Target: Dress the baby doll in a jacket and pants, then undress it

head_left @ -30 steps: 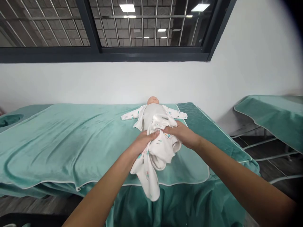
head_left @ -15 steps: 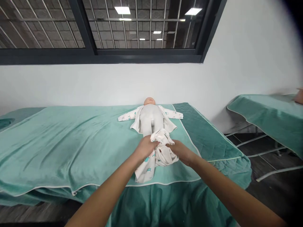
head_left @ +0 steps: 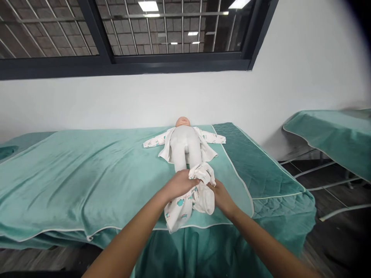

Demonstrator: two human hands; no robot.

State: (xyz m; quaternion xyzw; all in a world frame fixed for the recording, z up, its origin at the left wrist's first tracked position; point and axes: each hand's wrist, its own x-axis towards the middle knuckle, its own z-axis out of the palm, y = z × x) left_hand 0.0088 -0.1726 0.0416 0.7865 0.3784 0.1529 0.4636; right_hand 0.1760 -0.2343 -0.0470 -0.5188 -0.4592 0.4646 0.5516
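A baby doll [head_left: 185,139] with a pale grey cloth body lies on its back, head toward the wall. It wears an open white printed jacket [head_left: 155,141], sleeves spread to both sides. Over the lower end of its legs, baby pants [head_left: 178,210] of white printed cloth are bunched up. My left hand [head_left: 181,183] is closed on the bunched cloth from the left. On the other side, my right hand [head_left: 222,197] grips the same pants, its fingertips partly hidden behind the fabric. The doll's feet are hidden by the cloth and my hands.
The doll lies on a bed with a light green sheet [head_left: 72,173] over a darker green quilted cover [head_left: 255,166]. A white wall [head_left: 130,100] and a barred window [head_left: 174,34] stand behind. At right is another green-covered bed [head_left: 333,131] with metal legs.
Both hands and the bunched pants have shifted slightly right and toward me. The loose cloth hangs differently, showing more print. The hand at the far right edge is gone from view.
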